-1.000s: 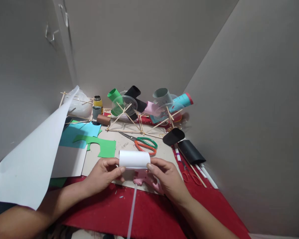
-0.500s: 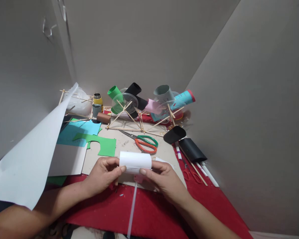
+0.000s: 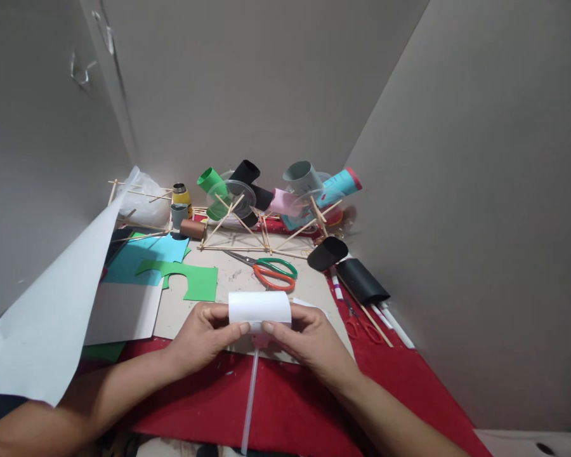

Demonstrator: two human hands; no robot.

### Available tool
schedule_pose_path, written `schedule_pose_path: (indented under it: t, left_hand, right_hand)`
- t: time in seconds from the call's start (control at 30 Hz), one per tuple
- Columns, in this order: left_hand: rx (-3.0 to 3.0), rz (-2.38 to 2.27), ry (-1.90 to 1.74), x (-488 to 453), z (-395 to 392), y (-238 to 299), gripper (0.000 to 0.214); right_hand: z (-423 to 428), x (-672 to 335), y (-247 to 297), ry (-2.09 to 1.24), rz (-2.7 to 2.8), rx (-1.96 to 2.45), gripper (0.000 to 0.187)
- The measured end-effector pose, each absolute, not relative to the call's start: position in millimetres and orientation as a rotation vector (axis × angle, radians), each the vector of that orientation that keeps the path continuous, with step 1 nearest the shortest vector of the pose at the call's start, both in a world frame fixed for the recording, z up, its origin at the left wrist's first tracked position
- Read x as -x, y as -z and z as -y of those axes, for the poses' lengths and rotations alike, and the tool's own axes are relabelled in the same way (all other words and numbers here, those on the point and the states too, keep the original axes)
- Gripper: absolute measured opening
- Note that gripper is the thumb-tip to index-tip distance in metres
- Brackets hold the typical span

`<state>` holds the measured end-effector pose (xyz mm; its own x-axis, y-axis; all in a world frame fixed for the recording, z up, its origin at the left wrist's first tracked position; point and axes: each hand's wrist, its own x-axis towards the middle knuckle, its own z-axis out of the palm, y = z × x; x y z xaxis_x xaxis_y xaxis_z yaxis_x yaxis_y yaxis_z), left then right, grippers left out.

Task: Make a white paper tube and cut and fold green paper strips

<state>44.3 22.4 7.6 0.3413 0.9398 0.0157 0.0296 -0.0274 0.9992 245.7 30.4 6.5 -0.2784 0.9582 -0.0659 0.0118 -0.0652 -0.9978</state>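
Note:
A white paper roll (image 3: pixel 259 307) is held between both hands just above the near edge of a beige cardboard sheet (image 3: pixel 238 282). My left hand (image 3: pixel 204 333) pinches its left end and underside with thumb and fingers. My right hand (image 3: pixel 309 339) grips the right end, its thumb meeting the left thumb under the roll. A pink piece (image 3: pixel 261 341) peeks out below the roll. A thin white straw (image 3: pixel 250 397) runs from under the hands toward me across the red cloth (image 3: pixel 285 406).
Scissors with green and orange handles (image 3: pixel 269 271) lie on the cardboard beyond the roll. Green (image 3: pixel 195 279) and blue (image 3: pixel 143 257) paper cut-outs lie left. A large white sheet (image 3: pixel 52 304) curls up at left. Stick-and-roll wheels (image 3: pixel 266 203) stand at the back, black rolls (image 3: pixel 356 276) at right.
My right hand has slid under the roll, its thumb now meeting the left thumb and covering most of the pink piece. The view shifted slightly left.

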Motion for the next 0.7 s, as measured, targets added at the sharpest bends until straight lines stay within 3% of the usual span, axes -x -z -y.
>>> schedule_pose_path:
  t: [0.33, 0.7]
  left_hand:
    - [-1.292, -0.914, -0.927, -64, -31, -14, 0.026]
    - [-1.268, -0.844, -0.808, -55, -37, -13, 0.031]
  right_hand:
    - [-32, -246, 0, -1.691, 1.054, 0.962, 0.034]
    - [-34, -250, -1, -1.752, 1.065, 0.891, 0.03]
